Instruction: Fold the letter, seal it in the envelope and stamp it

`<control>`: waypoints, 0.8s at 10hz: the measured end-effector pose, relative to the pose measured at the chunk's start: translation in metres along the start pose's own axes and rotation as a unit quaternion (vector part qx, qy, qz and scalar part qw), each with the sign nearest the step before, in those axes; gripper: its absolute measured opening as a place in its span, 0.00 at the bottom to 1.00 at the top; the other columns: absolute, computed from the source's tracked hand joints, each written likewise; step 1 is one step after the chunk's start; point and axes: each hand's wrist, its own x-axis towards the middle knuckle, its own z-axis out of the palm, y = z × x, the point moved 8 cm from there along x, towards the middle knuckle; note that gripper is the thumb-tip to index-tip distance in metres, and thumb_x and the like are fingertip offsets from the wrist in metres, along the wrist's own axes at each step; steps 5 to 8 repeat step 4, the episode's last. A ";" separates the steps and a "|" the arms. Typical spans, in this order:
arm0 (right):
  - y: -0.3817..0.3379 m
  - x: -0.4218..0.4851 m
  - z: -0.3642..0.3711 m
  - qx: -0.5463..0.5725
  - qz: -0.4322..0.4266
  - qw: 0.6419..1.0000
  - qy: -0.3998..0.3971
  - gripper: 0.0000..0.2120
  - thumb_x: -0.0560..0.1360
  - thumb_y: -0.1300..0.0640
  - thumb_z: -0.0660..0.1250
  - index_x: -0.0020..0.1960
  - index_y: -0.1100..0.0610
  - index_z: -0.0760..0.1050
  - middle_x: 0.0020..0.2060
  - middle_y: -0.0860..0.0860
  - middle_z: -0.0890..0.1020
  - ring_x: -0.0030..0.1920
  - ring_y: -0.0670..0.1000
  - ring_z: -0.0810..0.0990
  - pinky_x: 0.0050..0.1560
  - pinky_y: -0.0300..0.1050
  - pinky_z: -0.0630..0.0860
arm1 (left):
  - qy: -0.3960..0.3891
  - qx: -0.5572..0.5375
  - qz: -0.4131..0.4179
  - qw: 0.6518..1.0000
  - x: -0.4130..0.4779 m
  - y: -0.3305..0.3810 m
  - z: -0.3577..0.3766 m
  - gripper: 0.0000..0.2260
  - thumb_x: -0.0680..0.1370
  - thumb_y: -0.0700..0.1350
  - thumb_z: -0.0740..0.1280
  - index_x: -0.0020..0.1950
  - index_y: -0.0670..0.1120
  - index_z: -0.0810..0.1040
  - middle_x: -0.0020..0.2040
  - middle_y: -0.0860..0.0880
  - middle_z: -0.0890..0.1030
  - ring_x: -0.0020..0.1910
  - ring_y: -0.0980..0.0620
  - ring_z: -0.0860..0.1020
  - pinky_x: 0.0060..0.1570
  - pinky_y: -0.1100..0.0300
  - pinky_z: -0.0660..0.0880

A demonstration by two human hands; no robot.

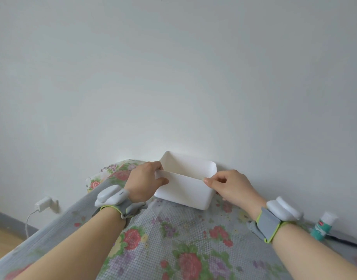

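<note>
A white folded sheet, the letter point(182, 179), is held level between both hands at the far end of the table. My left hand point(143, 182) pinches its left end between thumb and fingers. My right hand point(232, 186) pinches its right end with thumb and forefinger. The sheet sits just in front of and over a white rectangular tray point(190, 161) that stands against the wall, and white on white makes the sheet's lower edge hard to tell from the tray's front wall. No envelope or stamp can be made out apart from it. Both wrists wear grey bands with white devices.
A floral cloth under a mesh sheet covers the table point(173, 239). At the right edge stand a teal glue bottle point(323, 225) with a white cap and a black pen point(343, 240). A white charger point(43, 203) with a cable hangs on the wall at left.
</note>
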 end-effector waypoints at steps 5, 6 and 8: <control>0.030 -0.021 -0.019 0.029 0.015 0.999 0.028 0.18 0.75 0.52 0.66 0.64 0.45 0.73 0.56 0.48 0.79 0.51 0.50 0.78 0.40 0.39 0.74 | 0.060 0.102 -0.005 0.993 0.007 0.015 0.011 0.17 0.75 0.51 0.67 0.61 0.49 0.71 0.62 0.49 0.73 0.55 0.47 0.74 0.42 0.55 0.72; 0.030 -0.021 -0.019 0.029 0.015 0.999 0.028 0.18 0.75 0.52 0.66 0.64 0.45 0.73 0.56 0.48 0.79 0.51 0.50 0.78 0.40 0.39 0.74 | 0.060 0.102 -0.005 0.993 0.007 0.015 0.011 0.17 0.75 0.51 0.67 0.61 0.49 0.71 0.62 0.49 0.73 0.55 0.47 0.74 0.42 0.55 0.72; 0.030 -0.021 -0.019 0.029 0.015 0.999 0.028 0.18 0.75 0.52 0.66 0.64 0.45 0.73 0.56 0.48 0.79 0.51 0.50 0.78 0.40 0.39 0.74 | 0.060 0.102 -0.005 0.993 0.007 0.015 0.011 0.17 0.75 0.51 0.67 0.61 0.49 0.71 0.62 0.49 0.73 0.55 0.47 0.74 0.42 0.55 0.72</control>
